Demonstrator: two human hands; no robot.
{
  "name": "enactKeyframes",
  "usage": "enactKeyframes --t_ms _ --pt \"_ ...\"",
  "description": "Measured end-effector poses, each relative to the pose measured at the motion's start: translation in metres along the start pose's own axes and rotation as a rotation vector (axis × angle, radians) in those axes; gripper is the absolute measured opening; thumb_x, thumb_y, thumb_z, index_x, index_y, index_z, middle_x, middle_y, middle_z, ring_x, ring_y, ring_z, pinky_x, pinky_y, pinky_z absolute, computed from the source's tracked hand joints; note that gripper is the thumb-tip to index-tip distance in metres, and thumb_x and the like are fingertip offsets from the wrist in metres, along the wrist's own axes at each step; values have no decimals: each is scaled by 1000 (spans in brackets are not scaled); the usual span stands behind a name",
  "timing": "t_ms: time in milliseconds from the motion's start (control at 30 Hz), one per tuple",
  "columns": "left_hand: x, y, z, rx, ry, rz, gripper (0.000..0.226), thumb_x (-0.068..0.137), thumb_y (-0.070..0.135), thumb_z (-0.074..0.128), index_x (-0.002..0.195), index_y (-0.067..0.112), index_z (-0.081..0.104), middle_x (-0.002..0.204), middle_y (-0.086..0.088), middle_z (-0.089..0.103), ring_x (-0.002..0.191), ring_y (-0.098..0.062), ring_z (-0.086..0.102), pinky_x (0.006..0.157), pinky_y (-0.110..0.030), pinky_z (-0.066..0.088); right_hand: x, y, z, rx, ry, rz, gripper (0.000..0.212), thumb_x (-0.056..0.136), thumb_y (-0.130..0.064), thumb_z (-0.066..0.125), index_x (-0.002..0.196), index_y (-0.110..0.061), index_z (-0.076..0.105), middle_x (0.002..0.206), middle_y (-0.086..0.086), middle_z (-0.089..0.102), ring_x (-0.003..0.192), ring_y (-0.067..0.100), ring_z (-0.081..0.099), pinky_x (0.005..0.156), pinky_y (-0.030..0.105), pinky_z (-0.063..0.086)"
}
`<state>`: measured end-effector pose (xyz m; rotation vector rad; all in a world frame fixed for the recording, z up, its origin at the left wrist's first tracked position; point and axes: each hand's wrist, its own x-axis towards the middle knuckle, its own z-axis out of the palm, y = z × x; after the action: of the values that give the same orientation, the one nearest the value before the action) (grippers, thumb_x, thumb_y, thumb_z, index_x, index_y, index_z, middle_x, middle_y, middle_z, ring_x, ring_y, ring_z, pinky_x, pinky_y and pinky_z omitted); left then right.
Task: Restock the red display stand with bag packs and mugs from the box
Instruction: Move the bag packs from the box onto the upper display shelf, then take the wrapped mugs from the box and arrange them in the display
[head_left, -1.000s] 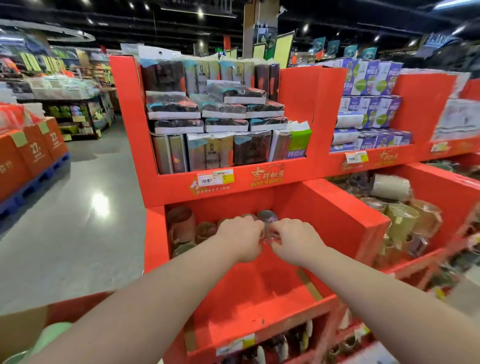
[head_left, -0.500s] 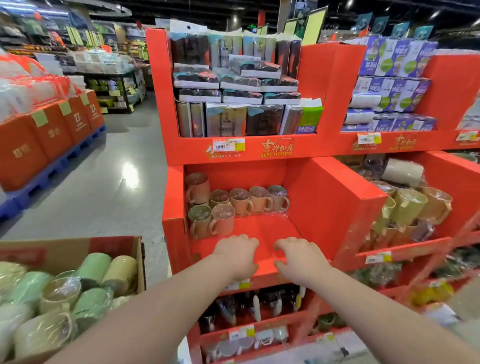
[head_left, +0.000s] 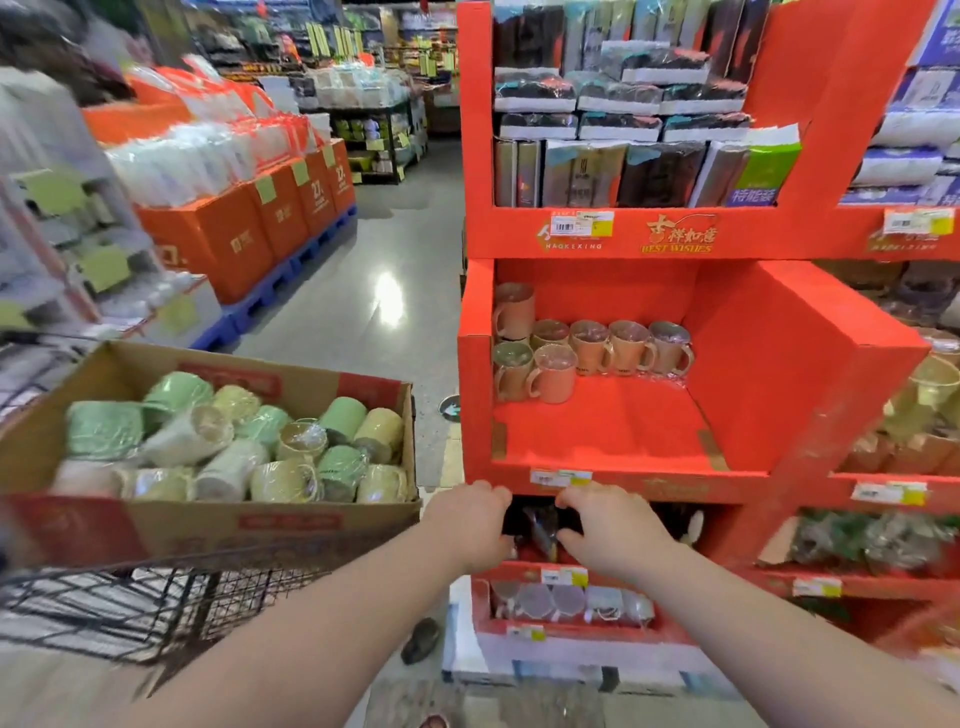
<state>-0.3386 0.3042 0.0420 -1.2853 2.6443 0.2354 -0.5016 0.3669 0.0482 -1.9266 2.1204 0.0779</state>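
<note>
The red display stand (head_left: 810, 374) fills the right half of the view. Its top shelf holds bag packs (head_left: 623, 140). On the middle shelf, several wrapped pink mugs (head_left: 587, 348) stand at the back left; the rest of that shelf floor is bare. A cardboard box (head_left: 208, 525) at the left holds several wrapped green, yellow and white mugs (head_left: 234, 447). My left hand (head_left: 470, 519) and my right hand (head_left: 608, 525) hang side by side just below the middle shelf's front lip, fingers loosely curled, holding nothing.
The box sits on a black wire cart (head_left: 130, 608). Lower shelves hold more wrapped mugs (head_left: 566, 603). A neighbouring red stand (head_left: 924, 415) at the right carries mugs and packs. Orange boxes on blue pallets (head_left: 249, 228) line the aisle's left side; grey floor (head_left: 363, 312) lies between.
Both hands have drawn back from the mugs at the back of the middle shelf to below its front lip. The view has pulled back and turned left, bringing the box into sight.
</note>
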Motion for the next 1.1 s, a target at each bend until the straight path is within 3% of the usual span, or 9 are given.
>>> enactKeyframes --t_ms 200,333,567,700,833,1100 --pt "-22 -29 17 -62 -16 -64 41 91 33 50 127 13 46 121 -11 52 111 -31 53 86 -38 45 7 -22 9 -13 -34 -69 45 93 -35 46 136 -27 44 140 0 48 125 23 47 99 35 42" --pt "-26 -65 25 -105 -9 -120 37 89 34 49 120 13 48 118 -10 54 108 -31 54 84 -39 47 27 -49 16 -2 -41 -94 43 91 -37 48 133 -27 47 134 -1 52 121 23 50 95 33 43" --pt "-39 -168 29 -191 -17 -222 40 88 35 52 124 19 48 121 -6 55 111 -28 55 91 -39 48 86 -138 30 10 -93 -144 38 90 -33 46 127 -26 51 129 1 55 120 26 50 95 35 42" --pt "-49 -238 34 -258 2 -282 43 89 37 51 129 22 46 122 -2 56 111 -24 55 90 -36 49 128 -192 36 -2 -130 -165 30 88 -34 48 113 -21 56 116 4 61 110 28 56 85 35 47" --pt "-59 -304 41 -277 -6 -348 47 90 39 51 133 22 44 129 -2 53 115 -23 53 93 -38 48 168 -243 45 15 -184 -160 39 89 -36 49 125 -24 54 125 5 58 116 28 54 92 35 47" --pt "-70 -382 50 -283 34 -398 44 89 39 51 130 22 48 130 1 53 116 -20 51 94 -37 46 211 -298 62 93 -246 -116 39 88 -29 51 127 -27 56 127 3 60 118 24 54 95 33 47"
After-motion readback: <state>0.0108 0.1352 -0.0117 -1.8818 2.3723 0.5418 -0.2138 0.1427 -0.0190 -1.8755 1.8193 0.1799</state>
